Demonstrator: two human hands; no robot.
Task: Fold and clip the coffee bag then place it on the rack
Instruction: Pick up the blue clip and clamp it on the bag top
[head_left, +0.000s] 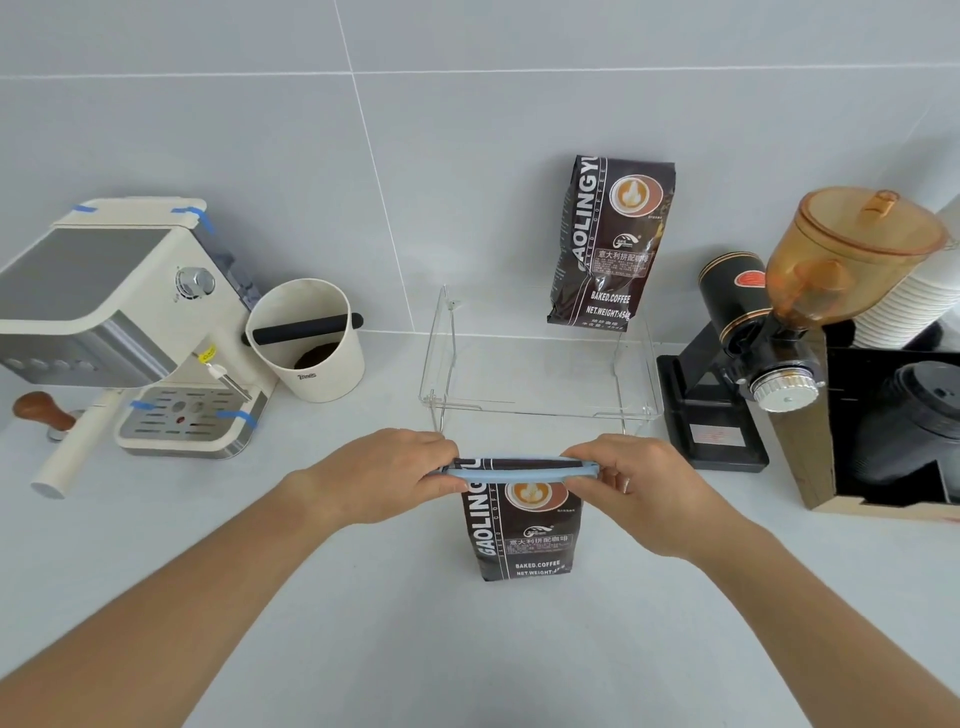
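Observation:
A dark brown coffee bag (522, 540) stands upright on the white counter in front of me, its top folded over. A long light-blue clip (519, 470) lies across the folded top. My left hand (395, 475) pinches the clip's left end together with the bag's top. The clip's right end is pinched the same way by my right hand (636, 483). Just behind the bag stands a clear acrylic rack (540, 410). A second, identical coffee bag (608, 244) stands on the rack's back right, leaning against the wall.
A cream espresso machine (130, 322) with a wooden tamper (44, 410) is at the left. A cream knock box (306, 348) sits beside it. At the right stand a black grinder (753, 353) with an amber hopper and a cardboard box (883, 431) of black lids.

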